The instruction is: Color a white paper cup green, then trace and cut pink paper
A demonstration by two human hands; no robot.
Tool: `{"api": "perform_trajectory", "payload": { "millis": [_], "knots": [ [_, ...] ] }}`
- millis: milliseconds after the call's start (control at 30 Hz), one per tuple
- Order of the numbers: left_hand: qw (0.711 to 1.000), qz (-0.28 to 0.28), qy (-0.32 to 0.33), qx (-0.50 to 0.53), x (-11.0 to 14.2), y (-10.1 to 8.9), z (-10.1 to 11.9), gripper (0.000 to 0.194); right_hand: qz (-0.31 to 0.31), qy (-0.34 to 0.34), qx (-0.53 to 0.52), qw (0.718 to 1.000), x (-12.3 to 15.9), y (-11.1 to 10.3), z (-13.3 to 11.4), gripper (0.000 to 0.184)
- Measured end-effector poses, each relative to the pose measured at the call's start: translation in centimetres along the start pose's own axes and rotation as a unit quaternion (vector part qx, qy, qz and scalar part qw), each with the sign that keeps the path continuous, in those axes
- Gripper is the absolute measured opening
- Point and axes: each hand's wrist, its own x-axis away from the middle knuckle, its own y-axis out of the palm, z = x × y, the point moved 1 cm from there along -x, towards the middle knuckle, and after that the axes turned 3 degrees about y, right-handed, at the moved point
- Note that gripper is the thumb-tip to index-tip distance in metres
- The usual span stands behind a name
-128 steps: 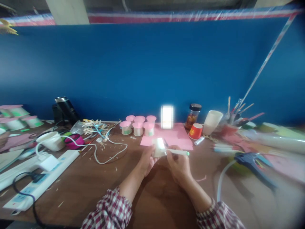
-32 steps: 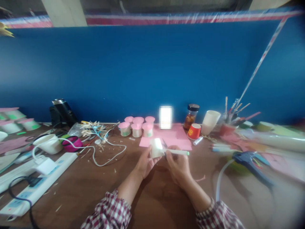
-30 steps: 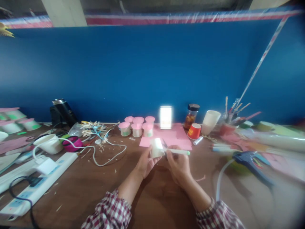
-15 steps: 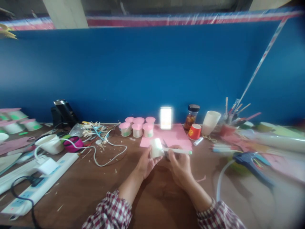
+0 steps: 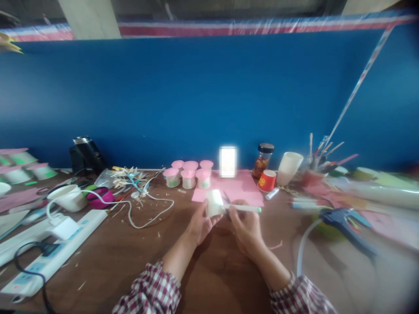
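My left hand (image 5: 200, 224) is closed around a small white cup (image 5: 214, 203), held above the brown table. In my right hand (image 5: 246, 226) is a white marker with a green end (image 5: 250, 209), its tip side against or very close to the cup's right side. Whether the tip touches the cup I cannot tell. Behind both hands lies a pink paper sheet (image 5: 242, 187). Several small cups with pink paper discs on top (image 5: 188, 178) stand just left of the sheet, green marks showing on some of their sides.
On the left are a power strip (image 5: 65, 248), a white mug (image 5: 69, 198) and a tangle of cables and sticks (image 5: 132, 179). A red paper cup (image 5: 267, 181), a jar (image 5: 263, 159) and a marker cap (image 5: 272, 194) stand or lie to the right, beyond a blue glue gun (image 5: 347, 222).
The marker in my right hand has shifted very slightly left. The cup and my left hand stay where they were.
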Motion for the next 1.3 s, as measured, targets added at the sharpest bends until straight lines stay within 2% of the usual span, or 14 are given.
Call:
{"api": "perform_trajectory", "payload": {
  "millis": [167, 367, 533, 733, 900, 1300],
  "knots": [
    [1.0, 0.0, -0.005, -0.006, 0.13, 0.17, 0.05, 0.034, 0.012, 0.002, -0.004, 1.0, 0.04, 0.09, 0.05, 0.02],
    [1.0, 0.01, -0.004, 0.0, 0.04, 0.16, 0.08, 0.035, -0.012, -0.008, -0.019, 1.0, 0.13, 0.13, -0.09, 0.017],
    [1.0, 0.001, -0.002, -0.012, 0.15, 0.41, 0.13, 0.035, -0.003, -0.001, -0.025, 1.0, 0.17, 0.15, -0.03, 0.018],
    [0.999, 0.034, 0.002, -0.007, 0.06, 0.33, 0.08, 0.032, -0.027, -0.009, -0.028, 0.999, 0.16, 0.36, 0.18, 0.016],
    [1.0, 0.0, 0.002, -0.016, 0.02, 0.29, 0.1, 0.033, -0.001, 0.004, -0.026, 1.0, 0.06, 0.26, 0.33, 0.017],
    [1.0, 0.003, -0.003, -0.004, 0.09, 0.57, 0.2, 0.036, -0.011, 0.002, -0.04, 0.999, 0.15, 0.19, 0.14, 0.016]
  ]
}}
